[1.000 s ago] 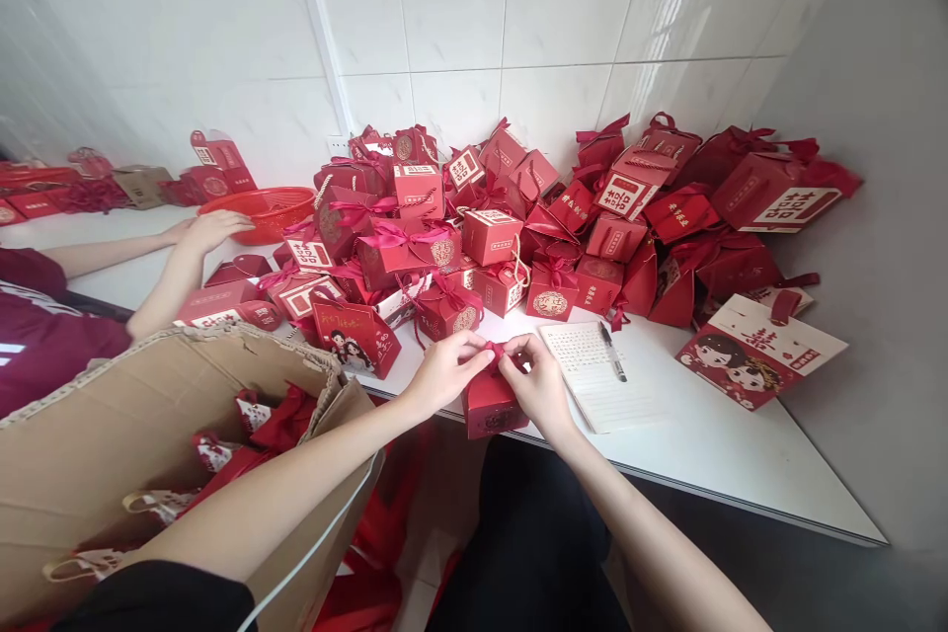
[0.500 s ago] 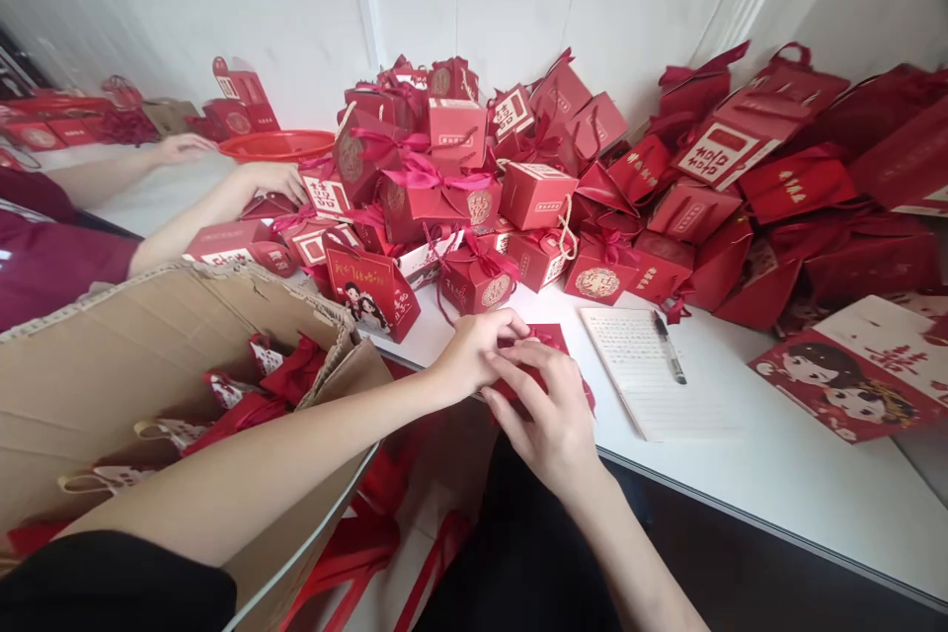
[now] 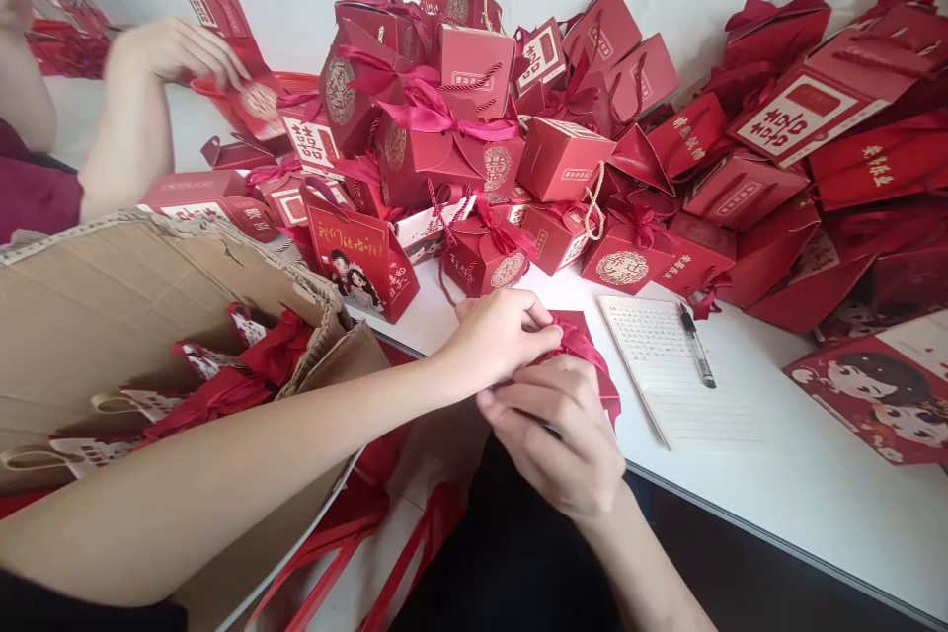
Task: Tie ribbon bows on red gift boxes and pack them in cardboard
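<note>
A red gift box lies at the table's front edge, with a crimson satin ribbon across its top. My left hand comes in from the left, thumb and fingertips pinched on the ribbon. Just below, my right hand is closed against the near side of the box, fingers curled together. Whatever its fingertips grip is hidden behind them. Both hands cover much of the box.
Beyond my hands rises a heap of red gift boxes. To the right lie a notebook and a pen. A cardboard carton with red bags stands left. A co-worker's hand touches a box by a red basin.
My view has tilted down and closer. My left fingers now pinch the ribbon, and my right fingers have curled in from a looser pose. A co-worker's hand has lifted to a box.
</note>
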Action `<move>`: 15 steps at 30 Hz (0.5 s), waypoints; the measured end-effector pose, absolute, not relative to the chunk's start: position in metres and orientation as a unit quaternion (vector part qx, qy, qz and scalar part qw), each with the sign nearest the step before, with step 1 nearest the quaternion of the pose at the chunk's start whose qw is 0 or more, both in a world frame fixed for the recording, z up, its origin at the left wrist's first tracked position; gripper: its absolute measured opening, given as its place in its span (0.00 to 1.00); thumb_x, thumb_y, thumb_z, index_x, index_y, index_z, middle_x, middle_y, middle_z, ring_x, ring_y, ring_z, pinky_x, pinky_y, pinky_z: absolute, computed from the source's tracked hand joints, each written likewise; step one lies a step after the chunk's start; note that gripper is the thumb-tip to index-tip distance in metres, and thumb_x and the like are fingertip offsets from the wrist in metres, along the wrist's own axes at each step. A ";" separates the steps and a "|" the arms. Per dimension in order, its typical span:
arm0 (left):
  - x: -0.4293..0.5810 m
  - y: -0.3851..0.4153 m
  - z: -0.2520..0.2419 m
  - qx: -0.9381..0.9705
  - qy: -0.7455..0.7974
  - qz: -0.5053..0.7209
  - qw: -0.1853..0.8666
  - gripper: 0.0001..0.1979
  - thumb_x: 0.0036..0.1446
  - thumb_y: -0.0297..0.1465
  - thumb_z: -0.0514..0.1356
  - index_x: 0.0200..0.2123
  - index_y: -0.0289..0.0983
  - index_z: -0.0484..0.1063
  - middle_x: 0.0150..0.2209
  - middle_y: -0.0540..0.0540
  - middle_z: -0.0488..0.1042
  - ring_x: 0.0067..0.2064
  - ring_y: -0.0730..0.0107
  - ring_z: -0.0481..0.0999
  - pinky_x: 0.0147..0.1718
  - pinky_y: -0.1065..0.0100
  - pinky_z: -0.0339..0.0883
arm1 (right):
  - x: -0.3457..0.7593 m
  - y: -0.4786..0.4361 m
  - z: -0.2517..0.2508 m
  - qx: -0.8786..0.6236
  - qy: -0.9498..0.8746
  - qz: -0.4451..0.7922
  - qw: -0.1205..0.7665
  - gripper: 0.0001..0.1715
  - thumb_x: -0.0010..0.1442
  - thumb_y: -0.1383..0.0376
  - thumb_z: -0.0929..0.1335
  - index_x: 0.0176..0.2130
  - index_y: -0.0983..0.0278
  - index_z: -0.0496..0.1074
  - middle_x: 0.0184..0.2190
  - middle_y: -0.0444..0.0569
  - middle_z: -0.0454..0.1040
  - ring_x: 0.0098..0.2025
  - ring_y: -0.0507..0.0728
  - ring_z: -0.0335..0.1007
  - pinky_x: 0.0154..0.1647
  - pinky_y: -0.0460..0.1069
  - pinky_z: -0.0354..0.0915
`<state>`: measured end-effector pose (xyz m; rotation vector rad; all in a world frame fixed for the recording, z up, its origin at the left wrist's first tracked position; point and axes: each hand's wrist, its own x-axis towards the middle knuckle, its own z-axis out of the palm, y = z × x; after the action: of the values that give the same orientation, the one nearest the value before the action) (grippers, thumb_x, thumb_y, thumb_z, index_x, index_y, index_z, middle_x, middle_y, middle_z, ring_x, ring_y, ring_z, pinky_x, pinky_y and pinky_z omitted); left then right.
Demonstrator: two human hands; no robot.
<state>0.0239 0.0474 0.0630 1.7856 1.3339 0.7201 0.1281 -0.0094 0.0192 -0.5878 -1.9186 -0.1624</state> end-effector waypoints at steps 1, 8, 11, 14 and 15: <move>0.024 0.047 0.063 0.705 0.522 0.285 0.386 0.06 0.48 0.33 0.60 0.26 0.36 0.71 0.25 0.51 0.77 0.31 0.69 0.75 0.45 0.61 0.61 | 0.129 -0.010 0.020 -0.240 -0.810 -0.055 0.532 0.16 0.52 0.75 0.69 0.39 0.59 0.71 0.30 0.45 0.73 0.34 0.55 0.69 0.35 0.53 0.66; 0.021 0.049 0.054 0.730 0.494 0.294 0.371 0.01 0.43 0.26 0.57 0.23 0.36 0.68 0.21 0.54 0.74 0.29 0.69 0.73 0.44 0.59 0.60 | 0.122 -0.015 0.037 -0.465 -0.664 0.155 0.565 0.10 0.55 0.64 0.68 0.39 0.61 0.68 0.33 0.49 0.69 0.35 0.56 0.69 0.32 0.51 0.68; 0.019 0.047 0.054 0.740 0.476 0.299 0.368 0.05 0.41 0.23 0.55 0.25 0.36 0.68 0.23 0.54 0.74 0.30 0.68 0.74 0.42 0.59 0.61 | 0.121 -0.011 0.045 -0.504 -0.675 0.169 0.512 0.07 0.53 0.61 0.69 0.34 0.60 0.70 0.31 0.47 0.70 0.30 0.55 0.68 0.28 0.49 0.67; 0.018 0.045 0.057 0.750 0.481 0.293 0.347 0.06 0.42 0.23 0.55 0.27 0.35 0.69 0.27 0.51 0.76 0.33 0.65 0.74 0.42 0.60 0.62 | 0.125 -0.007 0.048 -0.517 -0.671 0.196 0.494 0.04 0.56 0.65 0.66 0.31 0.60 0.71 0.29 0.45 0.72 0.29 0.54 0.69 0.29 0.48 0.67; 0.018 0.045 0.058 0.750 0.487 0.287 0.343 0.05 0.43 0.23 0.55 0.27 0.35 0.69 0.27 0.50 0.76 0.33 0.65 0.74 0.42 0.60 0.62 | 0.128 -0.006 0.048 -0.515 -0.670 0.205 0.493 0.04 0.57 0.65 0.66 0.31 0.60 0.72 0.29 0.45 0.72 0.31 0.54 0.69 0.30 0.48 0.67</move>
<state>0.0182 0.0453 0.0582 1.9498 1.2667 0.7467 0.1279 -0.0058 0.0483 -1.2500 -1.6257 0.4982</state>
